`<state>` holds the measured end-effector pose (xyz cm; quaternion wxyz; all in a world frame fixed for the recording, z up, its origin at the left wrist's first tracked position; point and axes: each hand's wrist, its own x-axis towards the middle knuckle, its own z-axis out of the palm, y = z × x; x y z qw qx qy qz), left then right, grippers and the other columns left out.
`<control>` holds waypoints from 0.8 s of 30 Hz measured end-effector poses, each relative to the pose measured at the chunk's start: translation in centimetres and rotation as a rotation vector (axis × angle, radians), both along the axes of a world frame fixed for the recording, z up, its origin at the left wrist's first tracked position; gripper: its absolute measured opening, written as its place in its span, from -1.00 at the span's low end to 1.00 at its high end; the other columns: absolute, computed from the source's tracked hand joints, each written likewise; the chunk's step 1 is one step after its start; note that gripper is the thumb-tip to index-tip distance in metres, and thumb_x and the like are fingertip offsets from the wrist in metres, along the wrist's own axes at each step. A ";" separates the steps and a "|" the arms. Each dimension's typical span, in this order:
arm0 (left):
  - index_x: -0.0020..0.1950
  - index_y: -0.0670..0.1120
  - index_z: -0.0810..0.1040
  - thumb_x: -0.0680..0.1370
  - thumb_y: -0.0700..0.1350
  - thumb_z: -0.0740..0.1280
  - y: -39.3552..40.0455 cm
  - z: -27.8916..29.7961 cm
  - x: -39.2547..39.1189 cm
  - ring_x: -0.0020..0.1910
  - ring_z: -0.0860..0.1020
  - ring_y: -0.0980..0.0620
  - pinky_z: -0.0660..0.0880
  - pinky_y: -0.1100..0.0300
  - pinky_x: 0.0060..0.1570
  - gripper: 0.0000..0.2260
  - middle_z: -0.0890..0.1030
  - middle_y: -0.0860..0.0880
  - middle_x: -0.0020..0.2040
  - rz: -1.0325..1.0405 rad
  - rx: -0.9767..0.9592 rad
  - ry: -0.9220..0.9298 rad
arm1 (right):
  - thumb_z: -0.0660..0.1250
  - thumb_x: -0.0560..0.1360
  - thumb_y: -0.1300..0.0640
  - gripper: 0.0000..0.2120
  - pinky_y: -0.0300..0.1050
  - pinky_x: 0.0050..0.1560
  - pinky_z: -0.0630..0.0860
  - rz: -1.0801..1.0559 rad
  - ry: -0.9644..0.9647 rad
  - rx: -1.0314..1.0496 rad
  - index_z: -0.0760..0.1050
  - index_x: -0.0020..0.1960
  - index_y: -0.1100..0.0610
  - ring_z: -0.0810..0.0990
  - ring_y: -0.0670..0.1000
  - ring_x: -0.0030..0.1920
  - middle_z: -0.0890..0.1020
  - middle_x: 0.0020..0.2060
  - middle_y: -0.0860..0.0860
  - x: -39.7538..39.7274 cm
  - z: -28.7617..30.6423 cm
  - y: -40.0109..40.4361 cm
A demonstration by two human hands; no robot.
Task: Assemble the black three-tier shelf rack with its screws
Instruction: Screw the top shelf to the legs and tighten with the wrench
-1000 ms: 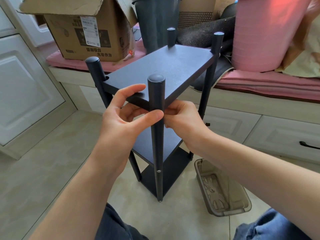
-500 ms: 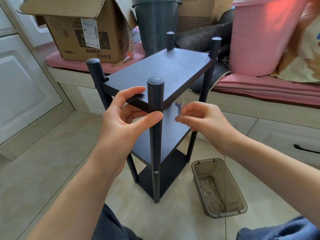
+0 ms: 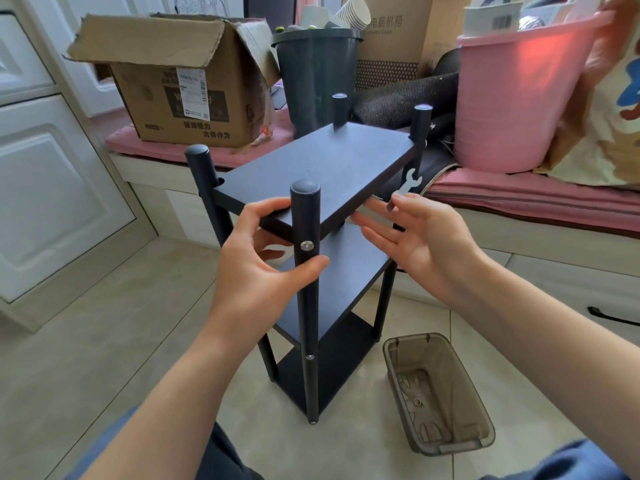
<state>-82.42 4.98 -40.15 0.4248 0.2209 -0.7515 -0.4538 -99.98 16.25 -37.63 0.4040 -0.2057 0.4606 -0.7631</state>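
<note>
While our knees frame the bottom of the view, the clear plastic tray lies on the tiled floor just right of the rack, with only one screw showing inside it, so we judge the fastening nearly finished. The black three-tier shelf rack stands upright on the floor before us, all three shelves seated between four posts. On the near post we see a screw head at the top shelf and another lower down. Our left hand grips that post, thumb pressed below the upper screw, fingers curled behind onto the shelf edge. Our right hand hovers beside the top shelf with fingers spread and loose, while a small flat wrench stands up at its thumb; whether it is pinched we cannot tell. Screws on the far posts are hidden, so what remains is uncertain. Beyond, on the pink cushion, sit a cardboard box, a dark bin and a pink bucket.
</note>
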 end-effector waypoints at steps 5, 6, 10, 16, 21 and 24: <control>0.10 0.27 0.52 0.34 -0.21 0.61 -1.3 0.0 0.9 -0.08 0.69 0.07 0.54 0.38 -0.14 -0.47 0.71 0.04 -0.10 0.070 -0.013 -0.012 | 0.19 0.62 0.28 -0.81 0.02 0.13 0.58 0.044 -0.033 -0.063 0.38 -0.17 0.15 0.69 0.24 0.07 0.68 0.11 0.20 0.9 0.3 -1.2; 0.09 0.25 0.52 0.36 -0.26 0.59 -1.6 0.1 1.1 -0.07 0.70 0.06 0.57 0.35 -0.13 -0.48 0.71 0.03 -0.10 0.081 -0.003 -0.017 | 0.19 0.62 0.28 -0.82 0.02 0.11 0.59 0.066 -0.036 -0.077 0.39 -0.16 0.15 0.69 0.25 0.07 0.68 0.11 0.20 1.1 0.2 -1.4; 0.11 0.17 0.52 0.41 -0.42 0.47 -2.5 0.2 2.0 -0.08 0.72 0.11 0.58 0.39 -0.17 -0.47 0.73 0.03 -0.09 0.085 0.044 0.003 | 0.19 0.63 0.28 -0.91 0.02 0.13 0.62 0.148 0.000 -0.109 0.40 -0.05 0.19 0.68 0.23 0.11 0.67 0.13 0.20 1.8 0.0 -1.9; 0.01 0.44 0.49 0.47 -0.38 0.45 -3.4 0.6 3.5 -0.03 0.67 0.10 0.60 0.12 -0.04 -0.37 0.71 0.08 -0.09 0.146 -0.014 -0.060 | 0.21 0.62 0.26 -0.94 0.09 0.25 0.56 0.238 0.012 -0.089 0.43 -0.02 0.22 0.65 0.22 0.17 0.64 0.18 0.25 2.3 -0.1 -2.0; 0.55 0.30 0.14 0.61 -0.24 0.35 -3.4 -0.4 3.3 0.05 0.56 0.04 0.45 0.12 -0.02 -0.31 0.58 0.08 0.09 0.450 -0.158 -0.137 | 0.23 0.64 0.25 -0.85 0.08 0.09 0.64 0.110 0.384 0.184 0.38 -0.11 0.16 0.72 0.11 0.02 0.73 -0.02 0.10 1.9 0.0 -1.3; 0.67 0.03 -0.15 0.60 -0.32 0.35 -3.5 -0.6 3.1 0.46 0.34 -0.17 0.33 -0.06 0.36 -0.15 0.32 -0.14 0.52 0.616 -0.247 -0.182 | 0.23 0.62 0.26 -0.89 0.01 -0.02 0.64 -0.018 0.548 0.269 0.38 -0.08 0.15 0.72 0.07 -0.08 0.74 -0.12 0.05 1.4 -0.2 -0.5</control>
